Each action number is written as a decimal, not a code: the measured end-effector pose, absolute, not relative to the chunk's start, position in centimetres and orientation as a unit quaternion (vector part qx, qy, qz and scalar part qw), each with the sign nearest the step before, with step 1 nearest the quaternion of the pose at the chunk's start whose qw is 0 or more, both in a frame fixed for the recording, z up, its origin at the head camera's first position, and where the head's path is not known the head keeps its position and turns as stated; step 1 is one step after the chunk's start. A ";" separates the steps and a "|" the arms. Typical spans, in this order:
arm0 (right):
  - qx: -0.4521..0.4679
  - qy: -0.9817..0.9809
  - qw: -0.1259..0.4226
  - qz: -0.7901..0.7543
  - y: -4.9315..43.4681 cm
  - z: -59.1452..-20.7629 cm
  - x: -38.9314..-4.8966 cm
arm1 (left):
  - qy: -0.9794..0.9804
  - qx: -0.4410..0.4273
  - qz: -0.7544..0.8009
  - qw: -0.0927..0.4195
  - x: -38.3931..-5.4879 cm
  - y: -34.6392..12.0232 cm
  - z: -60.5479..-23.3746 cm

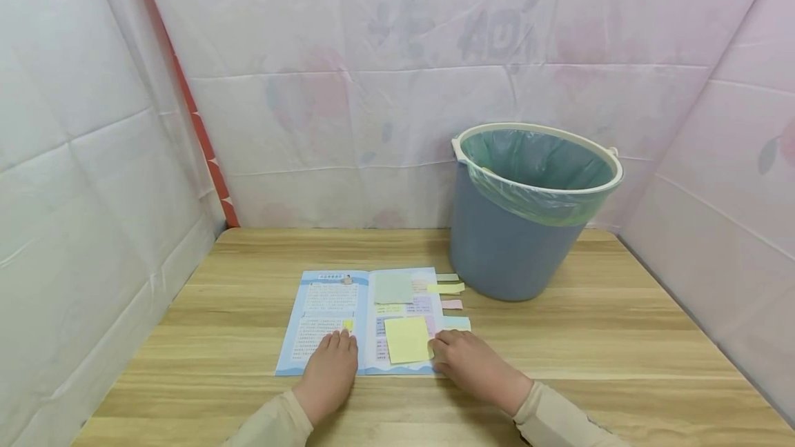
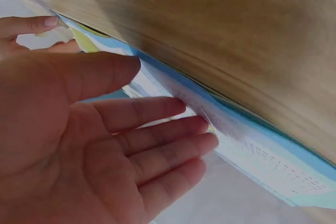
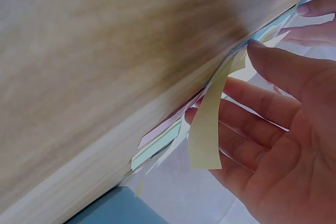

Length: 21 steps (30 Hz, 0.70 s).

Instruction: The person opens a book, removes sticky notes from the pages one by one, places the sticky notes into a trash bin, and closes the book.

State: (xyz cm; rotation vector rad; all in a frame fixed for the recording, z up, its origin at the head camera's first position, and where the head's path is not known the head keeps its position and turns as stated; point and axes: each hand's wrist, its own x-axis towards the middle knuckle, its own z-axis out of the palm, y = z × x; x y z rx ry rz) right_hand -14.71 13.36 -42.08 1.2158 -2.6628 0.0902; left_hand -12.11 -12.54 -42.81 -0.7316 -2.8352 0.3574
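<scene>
An open booklet (image 1: 323, 357) with printed pages lies flat on the table. My left hand (image 1: 333, 371) rests on the lower part of its left page, fingers extended, just below a small yellow sticky tab (image 1: 348, 325). A larger yellow sticky note (image 1: 406, 340) lies on the right page, with a pale green sticky note (image 1: 393, 288) above it. My right hand (image 1: 467, 365) has its fingertips at the right edge of the yellow note. In the right wrist view, a yellow paper strip (image 3: 206, 135) overlaps the loosely bent fingers, with thumb and index finger apart.
Green, yellow, pink and blue page tabs stick out past the booklet's right edge, among them a pink tab (image 1: 451, 304). A blue-grey bucket (image 1: 506, 247) with a green bag liner stands behind and to the right. Pale patterned cloth (image 1: 298, 123) hangs around the wooden table (image 1: 205, 336).
</scene>
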 end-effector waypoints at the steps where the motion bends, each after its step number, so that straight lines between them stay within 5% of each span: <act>1: 0.412 -0.905 0.105 0.031 13.3 -42.0 -14.7 | -0.957 -0.250 0.116 0.092 -12.2 -12.6 -42.8; 9: 0.411 -0.902 0.128 0.008 12.1 -41.3 -14.7 | -0.968 -0.242 0.046 0.048 -12.9 -12.7 -42.7; 21: 0.469 -0.855 0.218 -0.048 9.4 -41.4 -14.8 | -0.969 -0.239 0.025 0.049 -12.7 -12.6 -42.4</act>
